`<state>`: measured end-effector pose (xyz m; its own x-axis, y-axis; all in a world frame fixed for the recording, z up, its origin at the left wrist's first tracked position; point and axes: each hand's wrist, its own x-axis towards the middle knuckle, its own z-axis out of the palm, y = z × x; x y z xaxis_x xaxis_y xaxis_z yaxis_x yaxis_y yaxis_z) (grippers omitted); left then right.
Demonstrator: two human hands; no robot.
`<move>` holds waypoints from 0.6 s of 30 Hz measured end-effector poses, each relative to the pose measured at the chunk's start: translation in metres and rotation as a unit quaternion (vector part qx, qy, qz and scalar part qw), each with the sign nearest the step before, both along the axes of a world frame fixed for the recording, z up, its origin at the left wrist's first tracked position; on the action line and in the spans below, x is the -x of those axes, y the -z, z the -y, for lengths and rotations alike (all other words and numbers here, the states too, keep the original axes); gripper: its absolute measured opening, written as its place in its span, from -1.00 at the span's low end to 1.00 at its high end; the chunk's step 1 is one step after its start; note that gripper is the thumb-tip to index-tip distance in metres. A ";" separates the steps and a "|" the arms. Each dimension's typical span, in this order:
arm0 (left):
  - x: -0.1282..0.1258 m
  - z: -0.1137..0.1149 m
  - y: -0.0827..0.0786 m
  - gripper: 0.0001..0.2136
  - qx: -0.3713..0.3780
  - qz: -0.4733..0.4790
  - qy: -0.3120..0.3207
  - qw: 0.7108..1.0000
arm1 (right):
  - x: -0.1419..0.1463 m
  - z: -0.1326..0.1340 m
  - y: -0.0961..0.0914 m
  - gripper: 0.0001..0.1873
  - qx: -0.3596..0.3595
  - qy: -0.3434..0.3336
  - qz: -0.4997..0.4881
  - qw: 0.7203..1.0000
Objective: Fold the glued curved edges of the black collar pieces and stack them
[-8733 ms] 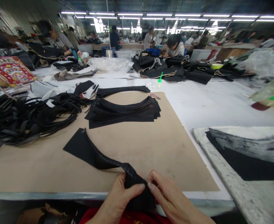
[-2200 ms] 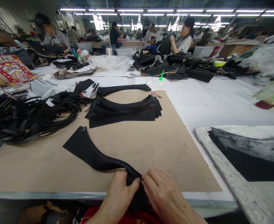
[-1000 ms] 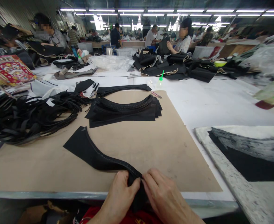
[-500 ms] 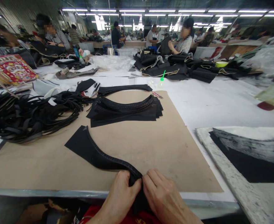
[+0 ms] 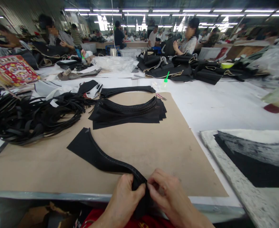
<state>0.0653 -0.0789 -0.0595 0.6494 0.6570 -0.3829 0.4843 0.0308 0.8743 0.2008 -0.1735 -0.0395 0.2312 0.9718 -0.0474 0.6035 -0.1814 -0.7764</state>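
Note:
A curved black leather piece [image 5: 94, 154] lies on the brown cardboard sheet [image 5: 153, 145], its near end hanging over the table's front edge. My left hand [image 5: 125, 198] pinches that near end from the left, fingers closed on it. My right hand [image 5: 168, 196] pinches the same end from the right, thumb and fingertips pressed on the folded edge. The two hands touch at the piece's rim.
A stack of like black pieces [image 5: 127, 112] lies further back on the cardboard. A tangle of black strips [image 5: 30, 117] sits at the left. A stone slab [image 5: 249, 167] with a black piece is at the right. Other people work at far tables.
My hands have crept a little along the piece's edge and the right fingers have curled tighter. The piece on the cardboard has barely shifted.

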 end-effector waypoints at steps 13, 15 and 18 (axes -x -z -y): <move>-0.005 0.005 -0.003 -0.80 -0.023 -0.023 -0.016 0.999 | -0.014 0.000 0.011 -0.87 0.073 0.076 -0.321 0.941; -0.005 0.004 -0.004 -0.81 -0.015 -0.012 -0.019 1.000 | -0.016 0.000 0.015 -0.79 0.077 0.076 -0.363 0.925; -0.006 0.000 -0.005 -0.84 0.018 0.017 -0.025 0.999 | -0.017 0.001 0.018 -0.70 0.060 0.067 -0.376 0.922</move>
